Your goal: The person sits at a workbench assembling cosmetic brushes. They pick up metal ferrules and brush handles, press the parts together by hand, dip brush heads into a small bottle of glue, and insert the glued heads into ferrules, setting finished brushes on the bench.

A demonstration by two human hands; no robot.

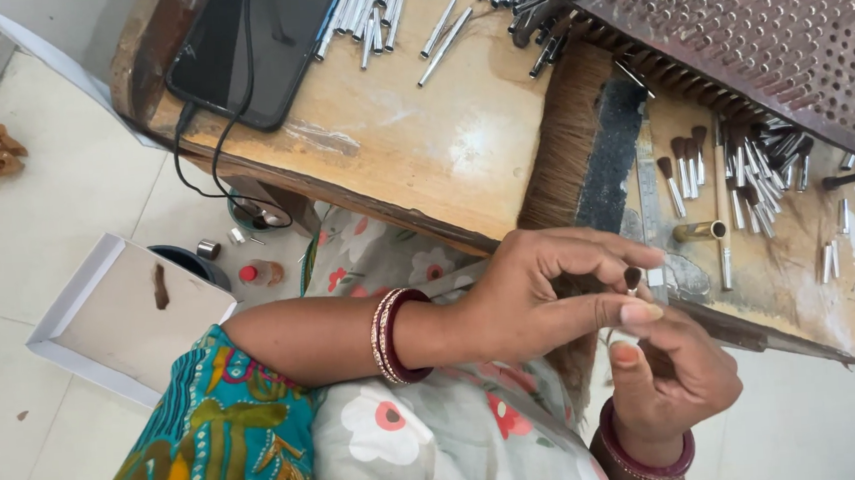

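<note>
Left hand: the left hand (pixel 542 297) comes in from 9 o'clock, and its thumb and first finger are pressed together on a small metal tube (pixel 633 278) with a dark tip.
Right hand: the right hand (pixel 673 378) comes up from 6 o'clock and is curled, with its thumb touching the left thumb; I cannot tell if it pinches anything.
Where the tube is: right at the fingertips, just off the table edge, over the lap.
Why held so: the tube is tiny, so only fingertips fit on it, I think.
At 12 o'clock: a thick bundle of brown bristle hair (pixel 563 145) lies on the wooden table (pixel 421 140), close behind the hands.
At 1 o'clock: small finished brushes (pixel 683 167) and shiny tubes in a pile.
At 2 o'clock: a board full of holes (pixel 783 15).
At 11 o'clock: a black phone (pixel 248 42) with a wire.
At 9 o'clock: a white box lid (pixel 122 316) on the floor.
In the way: the bristle bundle and the table edge crowd the hands.
</note>
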